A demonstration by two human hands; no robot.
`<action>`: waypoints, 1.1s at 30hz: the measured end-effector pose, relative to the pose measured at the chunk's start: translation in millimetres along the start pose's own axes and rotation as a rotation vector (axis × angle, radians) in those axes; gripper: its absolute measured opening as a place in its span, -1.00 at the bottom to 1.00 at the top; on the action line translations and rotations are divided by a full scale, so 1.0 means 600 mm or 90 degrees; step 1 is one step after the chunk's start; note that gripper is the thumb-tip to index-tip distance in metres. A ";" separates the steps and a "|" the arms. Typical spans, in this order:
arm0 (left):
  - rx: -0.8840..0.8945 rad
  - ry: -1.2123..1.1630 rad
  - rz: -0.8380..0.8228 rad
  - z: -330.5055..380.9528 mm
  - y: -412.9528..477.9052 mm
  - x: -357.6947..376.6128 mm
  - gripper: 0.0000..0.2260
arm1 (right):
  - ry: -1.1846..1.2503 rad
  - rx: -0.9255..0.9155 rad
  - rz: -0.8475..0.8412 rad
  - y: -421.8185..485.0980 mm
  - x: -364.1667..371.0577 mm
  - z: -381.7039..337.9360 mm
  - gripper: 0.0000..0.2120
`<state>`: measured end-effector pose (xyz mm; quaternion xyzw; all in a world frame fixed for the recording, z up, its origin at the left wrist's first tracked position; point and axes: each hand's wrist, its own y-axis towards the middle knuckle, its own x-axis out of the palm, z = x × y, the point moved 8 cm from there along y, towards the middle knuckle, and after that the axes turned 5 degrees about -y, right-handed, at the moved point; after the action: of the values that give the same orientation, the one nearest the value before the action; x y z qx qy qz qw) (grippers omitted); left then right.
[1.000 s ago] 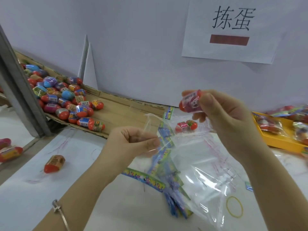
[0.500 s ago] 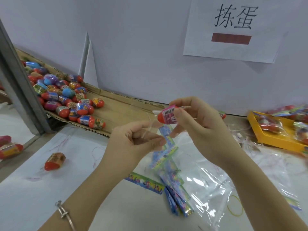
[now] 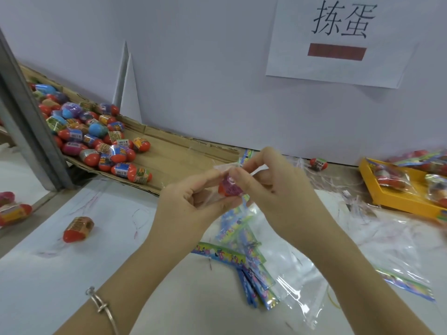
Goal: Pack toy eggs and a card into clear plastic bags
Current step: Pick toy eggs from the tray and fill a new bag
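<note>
You're looking down at a cluttered white table [image 3: 48, 274].
A flattened cardboard sheet [image 3: 174, 163] is lying along its back edge, carrying a heap of toy eggs [image 3: 96, 139]; a lone red egg [image 3: 78, 228] is sitting on the bare top at left, a second egg [image 3: 318, 163] is resting by the wall, a yellow tray [image 3: 399, 203] is standing at right, and printed cards [image 3: 219, 253] and clear bags [image 3: 302, 281] are lying in front of you.

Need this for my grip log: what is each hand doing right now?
Left hand: pinching the clear bag at its mouth.
Right hand: holding a toy egg.
</note>
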<state>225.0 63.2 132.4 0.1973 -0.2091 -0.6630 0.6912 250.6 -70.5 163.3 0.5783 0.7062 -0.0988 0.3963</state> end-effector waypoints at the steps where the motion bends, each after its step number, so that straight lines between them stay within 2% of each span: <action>1: -0.004 -0.002 0.004 -0.003 -0.001 -0.001 -0.59 | -0.036 -0.013 -0.003 -0.001 0.006 -0.003 -0.75; 3: 0.000 0.021 0.005 -0.003 -0.003 0.001 -0.63 | -0.064 -0.029 -0.007 -0.004 0.020 -0.006 -0.73; 7: 0.018 0.054 0.022 0.005 -0.002 -0.003 -0.71 | -0.023 -0.075 -0.051 -0.010 0.046 -0.017 -0.74; 10: -0.015 0.007 0.039 -0.001 0.000 -0.009 -0.71 | -0.041 -0.103 -0.090 -0.011 0.057 -0.019 -0.69; 13: -0.081 -0.065 0.066 -0.012 -0.002 -0.012 -0.77 | 0.018 -0.072 -0.168 -0.013 0.065 -0.016 -0.63; 15: -0.117 -0.103 0.091 -0.018 -0.001 -0.016 -0.79 | -0.022 -0.079 -0.185 -0.014 0.064 -0.021 -0.66; 17: -0.133 -0.144 0.115 -0.023 0.000 -0.020 -0.82 | -0.107 -0.103 -0.159 -0.013 0.062 -0.025 -0.63; 20: -0.125 -0.179 0.129 -0.019 -0.001 -0.023 -0.80 | -0.204 -0.139 -0.051 -0.014 0.047 -0.037 -0.53; 23: -0.111 -0.172 0.119 -0.013 -0.003 -0.018 -0.80 | -0.196 -0.155 -0.018 -0.013 0.033 -0.043 -0.60; 26: -0.113 -0.165 0.124 -0.016 -0.002 -0.019 -0.77 | -0.132 -0.129 -0.118 -0.011 0.044 -0.029 -0.76; 28: -0.130 -0.168 0.135 -0.025 0.000 -0.026 -0.75 | -0.153 -0.114 -0.188 -0.015 0.060 -0.018 -0.91; 30: -0.169 -0.162 0.114 -0.034 0.003 -0.032 -0.67 | -0.133 -0.081 -0.226 -0.016 0.069 -0.006 -0.89; 31: -0.195 -0.148 0.091 -0.039 0.006 -0.035 -0.62 | -0.096 -0.059 -0.218 -0.012 0.067 -0.002 -0.86; 33: -0.254 -0.083 0.012 -0.047 0.009 -0.039 -0.65 | 0.025 -0.005 -0.170 0.001 0.047 0.008 -0.87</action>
<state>244.2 86.5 111.0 0.0110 -0.1198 -0.6961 0.7078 252.5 -52.5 141.1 0.4797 0.7847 -0.1370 0.3680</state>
